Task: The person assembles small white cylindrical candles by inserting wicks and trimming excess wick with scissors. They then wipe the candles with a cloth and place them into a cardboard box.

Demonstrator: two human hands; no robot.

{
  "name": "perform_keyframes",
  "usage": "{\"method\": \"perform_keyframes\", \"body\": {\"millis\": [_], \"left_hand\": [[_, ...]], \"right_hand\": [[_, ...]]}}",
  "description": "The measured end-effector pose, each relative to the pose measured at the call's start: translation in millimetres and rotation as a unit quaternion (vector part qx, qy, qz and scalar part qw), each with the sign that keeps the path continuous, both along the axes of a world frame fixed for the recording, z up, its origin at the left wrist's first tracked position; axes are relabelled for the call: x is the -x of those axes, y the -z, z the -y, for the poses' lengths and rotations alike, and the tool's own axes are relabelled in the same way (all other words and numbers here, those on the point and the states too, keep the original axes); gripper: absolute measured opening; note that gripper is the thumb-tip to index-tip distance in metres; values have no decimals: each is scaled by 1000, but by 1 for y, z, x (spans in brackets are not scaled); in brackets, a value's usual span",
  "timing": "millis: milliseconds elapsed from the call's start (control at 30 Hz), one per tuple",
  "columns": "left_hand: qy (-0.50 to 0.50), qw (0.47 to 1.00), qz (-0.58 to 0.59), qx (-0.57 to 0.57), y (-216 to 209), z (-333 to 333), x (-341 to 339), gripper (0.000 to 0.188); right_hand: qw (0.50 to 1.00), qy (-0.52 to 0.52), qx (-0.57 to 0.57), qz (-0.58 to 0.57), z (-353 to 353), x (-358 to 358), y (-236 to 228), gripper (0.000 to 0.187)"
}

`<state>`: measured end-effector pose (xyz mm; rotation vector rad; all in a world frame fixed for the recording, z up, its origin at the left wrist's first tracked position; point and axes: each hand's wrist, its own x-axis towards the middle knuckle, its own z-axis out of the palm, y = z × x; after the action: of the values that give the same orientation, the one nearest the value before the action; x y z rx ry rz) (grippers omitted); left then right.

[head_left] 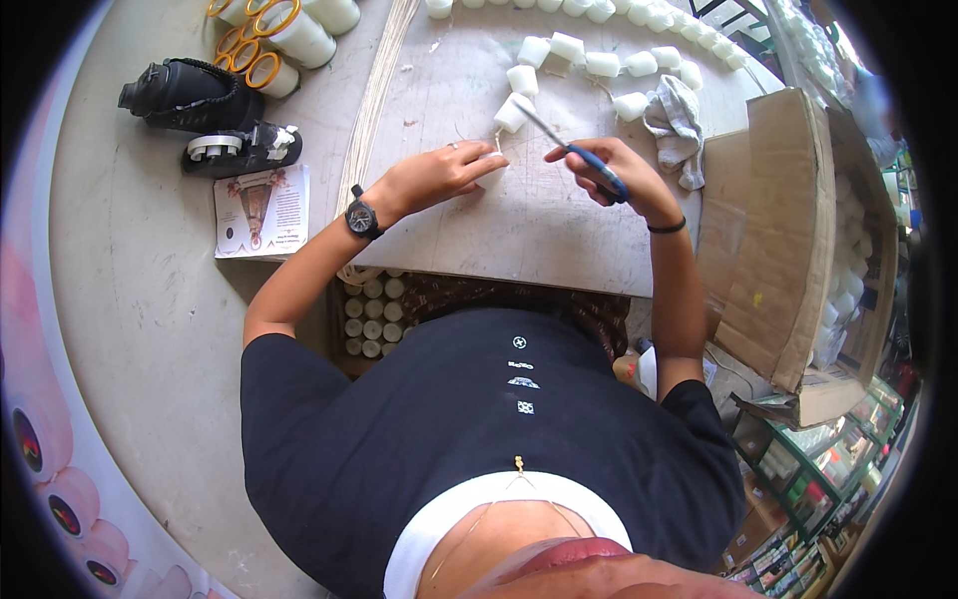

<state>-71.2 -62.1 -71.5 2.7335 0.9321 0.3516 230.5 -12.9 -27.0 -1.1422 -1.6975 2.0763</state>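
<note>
My left hand (pixel 439 178) reaches over the table with its fingers closed on a small white candle (pixel 492 180), partly covered by the fingers. A short wick stands up near the fingertips. In my right hand (pixel 624 170) is a pair of scissors (pixel 605 180) with blue and black handles. Their blades point up and left, toward a white candle (pixel 510 114) at the near end of a curved row. Several more white candles (pixel 602 65) in that row appear joined by wicks. The blade tips overlap that end candle in view; whether they touch it I cannot tell.
A bundle of pale wick strands (pixel 377 110) runs along the table. Leftward are a black bottle (pixel 190 92), a tape dispenser (pixel 242 150), a printed card (pixel 262 212) and orange-rimmed cylinders (pixel 295 38). Rightward are a crumpled cloth (pixel 677 132) and a cardboard box (pixel 778 240) with white candles.
</note>
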Motion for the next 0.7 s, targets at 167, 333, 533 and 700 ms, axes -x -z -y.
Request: {"method": "perform_keyframes", "body": {"millis": [167,333,533,700], "left_hand": [[-68,997,23,-39,1,-7,21,68],[-151,970,24,-190,-4,-86,33,62],[-257,888,-4,-381,29,-171,25,36],[-278,886,3,-371,45,-189,23,26]], "right_hand": [[995,96,-7,-2,16,-24,1,57],[992,128,-5,15,36,-29,3,50],[988,149,-18,30,48,-27,3,48],[986,154,-17,53,57,-38,2,47]]}}
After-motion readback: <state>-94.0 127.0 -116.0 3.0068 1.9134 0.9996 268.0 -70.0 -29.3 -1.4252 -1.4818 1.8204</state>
